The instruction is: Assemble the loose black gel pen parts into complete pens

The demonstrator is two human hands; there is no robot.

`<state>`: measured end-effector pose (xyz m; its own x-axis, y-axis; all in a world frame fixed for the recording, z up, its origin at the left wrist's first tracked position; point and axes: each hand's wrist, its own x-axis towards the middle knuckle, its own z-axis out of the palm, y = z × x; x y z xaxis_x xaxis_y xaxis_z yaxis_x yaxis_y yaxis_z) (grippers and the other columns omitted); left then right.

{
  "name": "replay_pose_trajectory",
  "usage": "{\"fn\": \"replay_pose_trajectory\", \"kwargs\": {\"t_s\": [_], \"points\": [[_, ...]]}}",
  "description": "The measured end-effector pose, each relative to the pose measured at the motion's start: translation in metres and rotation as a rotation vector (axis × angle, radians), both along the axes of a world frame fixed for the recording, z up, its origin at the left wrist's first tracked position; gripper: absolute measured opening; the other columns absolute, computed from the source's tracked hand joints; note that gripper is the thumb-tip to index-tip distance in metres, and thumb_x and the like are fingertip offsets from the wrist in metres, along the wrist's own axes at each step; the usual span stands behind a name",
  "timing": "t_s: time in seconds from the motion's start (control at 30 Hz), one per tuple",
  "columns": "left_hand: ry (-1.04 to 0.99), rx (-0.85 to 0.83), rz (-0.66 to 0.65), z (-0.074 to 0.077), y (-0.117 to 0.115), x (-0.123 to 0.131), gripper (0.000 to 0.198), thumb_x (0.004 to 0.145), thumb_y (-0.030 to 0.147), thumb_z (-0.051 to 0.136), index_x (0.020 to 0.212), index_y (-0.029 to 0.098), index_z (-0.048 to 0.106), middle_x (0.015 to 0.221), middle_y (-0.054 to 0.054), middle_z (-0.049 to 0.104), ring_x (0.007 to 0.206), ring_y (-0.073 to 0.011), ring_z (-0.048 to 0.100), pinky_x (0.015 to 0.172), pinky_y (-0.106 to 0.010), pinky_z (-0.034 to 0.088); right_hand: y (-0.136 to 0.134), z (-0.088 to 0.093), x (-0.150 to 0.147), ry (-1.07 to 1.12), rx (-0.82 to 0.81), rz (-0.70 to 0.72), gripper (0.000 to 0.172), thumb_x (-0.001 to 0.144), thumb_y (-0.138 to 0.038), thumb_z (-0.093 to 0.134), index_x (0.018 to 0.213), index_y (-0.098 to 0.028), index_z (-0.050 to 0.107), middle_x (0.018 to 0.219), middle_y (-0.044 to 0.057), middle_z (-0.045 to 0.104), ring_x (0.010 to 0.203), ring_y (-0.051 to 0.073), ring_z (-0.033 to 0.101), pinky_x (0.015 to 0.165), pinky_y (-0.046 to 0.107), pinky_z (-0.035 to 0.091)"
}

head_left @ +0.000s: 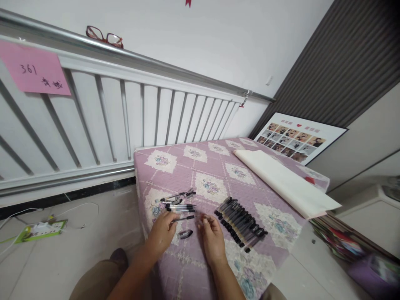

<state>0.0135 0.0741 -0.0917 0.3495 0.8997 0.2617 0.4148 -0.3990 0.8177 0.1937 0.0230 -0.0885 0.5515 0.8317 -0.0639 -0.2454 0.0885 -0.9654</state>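
Observation:
My left hand (163, 232) pinches a thin pen (187, 218) with a dark end, pointing right. Its near end is hidden by my fingers. Facing it across a small gap, my right hand (213, 238) has thumb and fingers drawn together; what they hold, if anything, is blurred. Just beyond my left hand lies a small pile of slim pen parts (181, 207) with dark ends. A loose black pen cap (186, 234) rests between my hands. To the right, many capped black pens (242, 223) lie side by side in a slanting row.
A flowered purple cloth (193, 258) covers the surface. A large cream sheet (281, 179) lies along its far right side, before a photo board (290, 135). White radiator (181, 112) behind bears eyeglasses (104, 37) and a pink note (34, 68). A power strip (43, 230) lies on the floor.

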Motion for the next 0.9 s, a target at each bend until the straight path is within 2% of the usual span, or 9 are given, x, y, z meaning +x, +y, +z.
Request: {"fn": "replay_pose_trajectory", "kwargs": {"t_s": [0.1, 0.3, 0.53, 0.7, 0.9], "points": [[0.037, 0.0, -0.028, 0.002, 0.0, 0.0, 0.026, 0.078, 0.009, 0.049, 0.092, 0.023, 0.066, 0.092, -0.003, 0.065, 0.093, -0.0201, 0.058, 0.085, -0.033, 0.043, 0.001, -0.003, 0.004, -0.033, -0.046, -0.056, 0.029, 0.066, -0.042, 0.075, 0.085, -0.023, 0.065, 0.084, -0.001, 0.066, 0.075, 0.015, 0.059, 0.069, 0.026, 0.048], [0.06, 0.013, -0.051, 0.003, -0.001, 0.0, 0.027, 0.076, 0.006, 0.049, 0.091, 0.022, 0.065, 0.091, -0.002, 0.064, 0.091, -0.0191, 0.057, 0.083, -0.031, 0.042, -0.001, -0.004, 0.005, -0.001, -0.027, -0.019, 0.028, 0.065, -0.041, 0.077, 0.083, -0.023, 0.066, 0.074, -0.004, 0.063, 0.065, 0.012, 0.055, 0.064, 0.024, 0.046], [0.054, 0.001, -0.061, 0.004, -0.001, 0.0, 0.026, 0.077, 0.007, 0.049, 0.09, 0.023, 0.066, 0.089, -0.001, 0.063, 0.089, -0.0183, 0.057, 0.08, -0.029, 0.041, -0.002, -0.004, 0.005, 0.011, -0.039, 0.045, 0.031, 0.063, -0.041, 0.079, 0.084, -0.021, 0.068, 0.078, -0.002, 0.066, 0.071, 0.014, 0.059, 0.071, 0.027, 0.048], [0.065, -0.013, -0.061, 0.004, 0.0, 0.0, 0.026, 0.077, 0.008, 0.049, 0.09, 0.023, 0.067, 0.09, -0.002, 0.064, 0.09, -0.019, 0.057, 0.082, -0.03, 0.041, -0.003, -0.003, 0.007, -0.087, -0.053, 0.107, 0.029, 0.068, -0.041, 0.076, 0.088, -0.022, 0.069, 0.079, 0.0, 0.067, 0.072, 0.015, 0.06, 0.071, 0.028, 0.049], [0.052, -0.016, -0.085, 0.015, -0.002, -0.003, 0.024, 0.081, 0.012, 0.049, 0.091, 0.023, 0.068, 0.091, -0.003, 0.066, 0.091, -0.0193, 0.058, 0.084, -0.031, 0.042, -0.004, -0.002, 0.008, -0.218, -0.075, 0.181, 0.031, 0.07, -0.045, 0.074, 0.09, -0.021, 0.07, 0.082, 0.001, 0.069, 0.076, 0.017, 0.06, 0.074, 0.029, 0.047]]}}
